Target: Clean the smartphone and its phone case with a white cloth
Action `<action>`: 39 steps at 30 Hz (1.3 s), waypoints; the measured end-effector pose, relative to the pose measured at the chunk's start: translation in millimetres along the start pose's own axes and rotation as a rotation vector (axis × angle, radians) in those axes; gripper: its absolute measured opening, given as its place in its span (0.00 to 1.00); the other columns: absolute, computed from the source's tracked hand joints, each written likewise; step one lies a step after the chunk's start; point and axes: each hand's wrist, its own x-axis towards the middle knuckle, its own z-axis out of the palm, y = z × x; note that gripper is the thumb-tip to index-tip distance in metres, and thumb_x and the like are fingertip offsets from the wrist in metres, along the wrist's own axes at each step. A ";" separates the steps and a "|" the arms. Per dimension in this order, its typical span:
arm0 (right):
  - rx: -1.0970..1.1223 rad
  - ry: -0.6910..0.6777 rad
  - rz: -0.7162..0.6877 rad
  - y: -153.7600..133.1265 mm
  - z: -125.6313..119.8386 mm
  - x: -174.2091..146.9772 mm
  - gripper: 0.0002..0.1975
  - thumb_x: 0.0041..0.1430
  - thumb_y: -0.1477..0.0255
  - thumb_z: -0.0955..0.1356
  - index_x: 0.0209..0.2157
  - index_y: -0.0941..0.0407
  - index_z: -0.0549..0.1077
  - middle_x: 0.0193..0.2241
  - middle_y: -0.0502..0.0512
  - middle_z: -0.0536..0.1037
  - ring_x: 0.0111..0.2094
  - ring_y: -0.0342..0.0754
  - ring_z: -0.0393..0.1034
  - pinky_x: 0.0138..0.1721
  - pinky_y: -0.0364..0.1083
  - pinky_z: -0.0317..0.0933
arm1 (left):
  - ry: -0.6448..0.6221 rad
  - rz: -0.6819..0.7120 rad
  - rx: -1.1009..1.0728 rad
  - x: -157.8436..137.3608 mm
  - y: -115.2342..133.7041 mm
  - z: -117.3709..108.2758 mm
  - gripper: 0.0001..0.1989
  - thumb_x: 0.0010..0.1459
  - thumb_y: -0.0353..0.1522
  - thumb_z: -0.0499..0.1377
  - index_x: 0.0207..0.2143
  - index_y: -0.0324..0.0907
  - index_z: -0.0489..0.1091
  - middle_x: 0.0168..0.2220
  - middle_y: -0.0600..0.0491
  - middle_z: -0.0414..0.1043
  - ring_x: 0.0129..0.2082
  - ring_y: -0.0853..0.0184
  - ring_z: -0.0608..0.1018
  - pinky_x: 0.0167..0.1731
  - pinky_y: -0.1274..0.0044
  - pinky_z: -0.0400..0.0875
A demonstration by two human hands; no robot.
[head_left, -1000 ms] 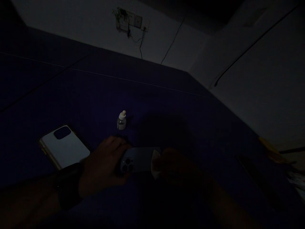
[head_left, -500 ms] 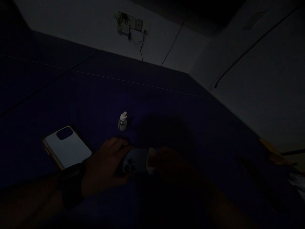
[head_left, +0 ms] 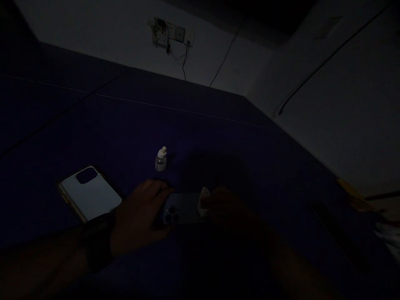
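A smartphone (head_left: 186, 207) lies back side up on the dark blue surface, its camera lenses toward the left. Thumb and fingers of my left hand (head_left: 142, 212) grip its left end. My right hand (head_left: 229, 208) pinches a small white cloth or tissue (head_left: 203, 203) and presses it on the right part of the phone's back. Deep shadow covers most of the right hand's fingers. Beyond the phone stands a small clear dropper bottle (head_left: 161, 160) with a white cap. Left of my left hand rests a pale phone case (head_left: 92, 191) with a camera cutout.
A long dark object (head_left: 336, 233) lies at the right, too dim to name. Power sockets (head_left: 171, 31) with cables sit on the far wall (head_left: 103, 33). Yellow and white items (head_left: 353, 193) are at the right edge. The room is very dark.
The white cloth and my right hand have shifted slightly up and to the right along the phone's back. My left hand keeps its grip on the phone.
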 end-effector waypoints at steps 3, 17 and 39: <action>-0.029 0.034 0.015 7.5 -2.9 0.4 0.13 0.64 0.78 0.64 0.46 0.54 0.76 0.40 0.57 0.81 0.40 0.50 0.72 0.40 0.49 0.69 | 0.021 -0.006 -0.011 -0.1 1.5 0.1 0.27 0.45 0.35 0.66 0.50 0.43 0.69 0.48 0.46 0.72 0.47 0.51 0.73 0.46 0.59 0.71; 0.082 -0.092 -0.092 -19.1 -1.4 8.5 0.17 0.66 0.77 0.62 0.53 0.55 0.74 0.46 0.58 0.81 0.47 0.51 0.72 0.49 0.52 0.69 | -0.029 0.026 0.005 -0.6 -0.6 0.5 0.23 0.52 0.35 0.64 0.51 0.42 0.69 0.47 0.46 0.71 0.47 0.51 0.72 0.44 0.60 0.70; -0.081 -0.029 0.125 -9.1 6.1 12.5 0.19 0.68 0.76 0.63 0.59 0.57 0.69 0.55 0.63 0.75 0.54 0.55 0.67 0.53 0.57 0.67 | -0.001 0.019 0.033 -2.2 -2.4 3.1 0.24 0.53 0.38 0.67 0.52 0.45 0.69 0.47 0.47 0.72 0.47 0.51 0.73 0.44 0.61 0.71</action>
